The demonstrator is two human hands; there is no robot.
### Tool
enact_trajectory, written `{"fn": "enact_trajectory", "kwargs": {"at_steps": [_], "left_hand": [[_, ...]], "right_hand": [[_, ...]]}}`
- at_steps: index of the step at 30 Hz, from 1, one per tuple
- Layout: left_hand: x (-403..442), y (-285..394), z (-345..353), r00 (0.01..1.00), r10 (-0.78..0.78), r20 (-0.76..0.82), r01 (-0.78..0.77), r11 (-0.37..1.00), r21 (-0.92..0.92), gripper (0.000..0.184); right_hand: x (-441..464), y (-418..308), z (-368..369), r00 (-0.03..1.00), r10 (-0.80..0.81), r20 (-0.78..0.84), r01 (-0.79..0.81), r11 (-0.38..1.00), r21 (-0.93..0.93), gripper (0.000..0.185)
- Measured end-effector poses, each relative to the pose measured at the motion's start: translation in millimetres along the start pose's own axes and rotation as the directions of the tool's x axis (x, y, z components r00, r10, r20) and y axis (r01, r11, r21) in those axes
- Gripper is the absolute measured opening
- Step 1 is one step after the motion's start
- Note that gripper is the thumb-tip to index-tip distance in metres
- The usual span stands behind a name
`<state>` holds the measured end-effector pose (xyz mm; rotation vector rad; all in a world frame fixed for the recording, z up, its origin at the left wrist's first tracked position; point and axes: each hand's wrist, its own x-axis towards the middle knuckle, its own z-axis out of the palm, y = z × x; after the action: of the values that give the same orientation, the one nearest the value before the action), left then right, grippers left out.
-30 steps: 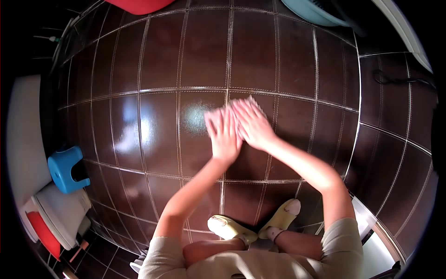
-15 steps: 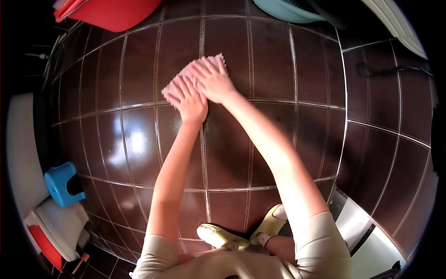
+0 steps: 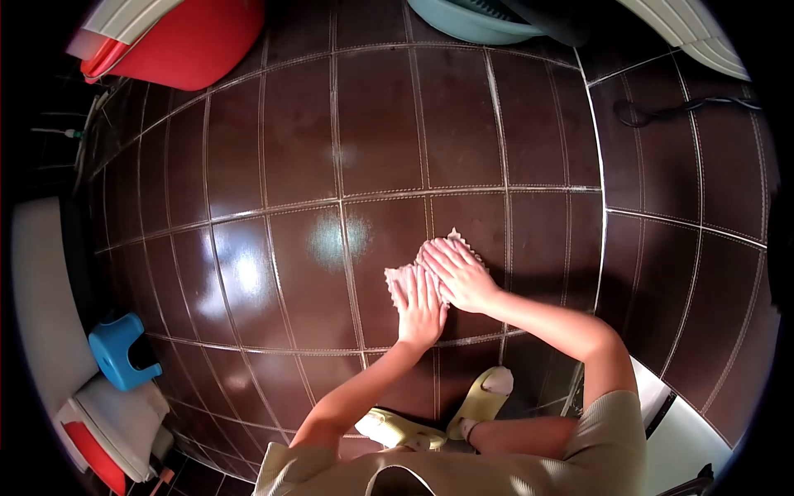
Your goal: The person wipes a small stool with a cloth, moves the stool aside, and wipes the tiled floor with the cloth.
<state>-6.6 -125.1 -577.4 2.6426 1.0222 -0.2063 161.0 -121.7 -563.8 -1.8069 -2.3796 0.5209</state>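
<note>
A pale pink cloth with a jagged edge lies on the dark brown tiled floor. Flat on its left part rests my left hand, fingers stretched out. My right hand presses on the right part, fingers also extended and lying flat. The two hands sit side by side, nearly touching, and cover most of the cloth. Its scalloped border shows around the fingertips.
Yellow-green slippers are on my feet close behind the cloth. A red tub and a light blue basin stand at the far side. On the left is a blue stool; a black cable lies at right.
Both hands have come back toward my feet and to the right, bringing the cloth with them across the tiles. My elbows are more bent now. The whole view has shifted slightly.
</note>
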Motion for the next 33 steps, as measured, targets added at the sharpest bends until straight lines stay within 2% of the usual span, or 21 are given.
{"fn": "enact_trajectory", "kwargs": {"at_steps": [1,2,4,6,7,9,12,15,17,21,22,23,27,29,31,33], "left_hand": [[-1,-5,0,1.0,0.016,0.006,-0.016,0.999,-0.039,0.075],[0,-9,2,1.0,0.0,-0.003,0.0,1.0,0.009,0.077],[22,-25,-6,0.991,-0.105,-0.079,0.105,0.994,-0.007,0.075],[57,-46,-19,0.969,-0.207,-0.132,0.21,0.978,0.008,0.072],[79,-60,-24,0.95,-0.264,-0.164,0.268,0.963,0.001,0.07],[123,-89,-27,0.916,-0.286,-0.281,0.31,0.95,0.045,0.069],[188,-123,-35,0.888,-0.303,-0.345,0.349,0.934,0.078,0.068],[240,-122,-45,0.882,-0.325,-0.342,0.372,0.925,0.081,0.068],[261,-100,-49,0.876,-0.366,-0.315,0.405,0.912,0.068,0.069],[275,-59,-43,0.884,-0.266,-0.384,0.306,0.951,0.048,0.067],[273,-50,-42,0.891,-0.236,-0.388,0.278,0.959,0.054,0.067],[266,-41,-40,0.898,-0.207,-0.389,0.249,0.967,0.061,0.067],[220,-10,-37,0.959,-0.113,-0.262,0.126,0.991,0.034,0.066],[183,8,-34,0.972,-0.058,-0.227,0.067,0.997,0.035,0.068],[139,21,-23,0.982,0.029,-0.185,-0.014,0.997,0.081,0.072],[109,28,-17,0.995,0.047,-0.091,-0.044,0.998,0.037,0.076]], "right_hand": [[4,1,0,0.999,-0.024,-0.033,0.024,1.0,-0.016,0.063],[13,4,1,0.998,-0.049,-0.033,0.05,0.998,0.023,0.062],[49,11,-7,0.994,-0.105,-0.037,0.107,0.993,0.042,0.061],[97,23,-5,0.981,-0.111,-0.16,0.115,0.993,0.014,0.056],[122,33,-2,0.968,-0.133,-0.211,0.121,0.99,-0.07,0.053],[172,56,-2,0.939,-0.153,-0.309,0.118,0.984,-0.132,0.052],[223,95,-13,0.899,-0.038,-0.437,-0.021,0.991,-0.131,0.055],[240,133,-26,0.915,0.061,-0.399,-0.133,0.979,-0.156,0.057],[235,156,-30,0.924,0.101,-0.369,-0.212,0.938,-0.274,0.058],[194,188,-38,0.907,0.113,-0.405,-0.225,0.944,-0.242,0.057],[178,187,-41,0.904,0.116,-0.412,-0.194,0.969,-0.153,0.056],[165,185,-41,0.9,0.121,-0.42,-0.197,0.97,-0.142,0.056],[108,160,-30,0.905,0.181,-0.384,-0.243,0.963,-0.119,0.056],[70,131,-30,0.922,0.232,-0.31,-0.266,0.961,-0.071,0.056],[35,103,-22,0.95,0.25,-0.185,-0.276,0.953,-0.127,0.055],[12,85,-16,0.955,0.243,-0.17,-0.246,0.969,0.0,0.056]]}}
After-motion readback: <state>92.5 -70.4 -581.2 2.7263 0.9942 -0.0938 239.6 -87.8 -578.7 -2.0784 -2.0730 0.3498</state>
